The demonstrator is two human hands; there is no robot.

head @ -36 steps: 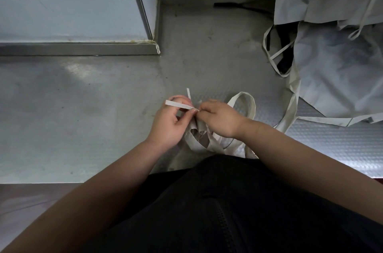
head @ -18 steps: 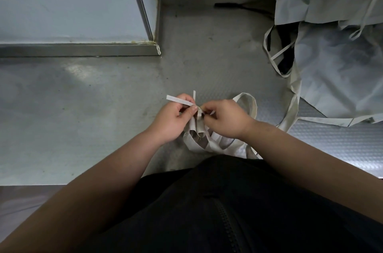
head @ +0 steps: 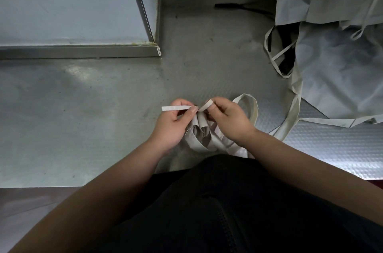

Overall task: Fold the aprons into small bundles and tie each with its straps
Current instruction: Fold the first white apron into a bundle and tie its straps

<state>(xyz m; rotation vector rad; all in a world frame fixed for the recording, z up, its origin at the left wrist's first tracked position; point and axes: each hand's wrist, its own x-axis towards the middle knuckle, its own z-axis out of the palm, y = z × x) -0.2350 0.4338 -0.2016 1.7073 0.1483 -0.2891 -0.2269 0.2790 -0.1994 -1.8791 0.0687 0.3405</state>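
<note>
Head view: the folded apron (head: 199, 138) lies as a small cloth bundle on the steel bench (head: 83, 118), directly under and between the two hands, close to the person's dark clothing (head: 217, 211). The left hand (head: 170, 126) pinches one strap end (head: 176, 108) between thumb and forefinger, and the free tip sticks out level to the far left of those fingers (head: 191, 112). The right hand (head: 228, 120) pinches the other strap end (head: 205, 106) narrowly, its fingers (head: 215, 101) curled over it, just beside the left thumb. A loose strap loop (head: 251, 105) arcs out to the right of the right fingers. Well beyond them, to the right, a pile of unfolded aprons (head: 342, 70) waits.

The bundle looks light, soft and limp. It would likely spring open if let go, so the straps are the place to hold it. They are thin, flat tape that should grip well when pinched close to the crossing and pulled level, away from each other.

Against half a second ago, the short end that stood upright between the hands is gone, and the right fingers now hold it bent over towards the right. The left end has dropped from a slant to nearly level. The hands have barely shifted, so the knot seems to be drawing tight.
</note>
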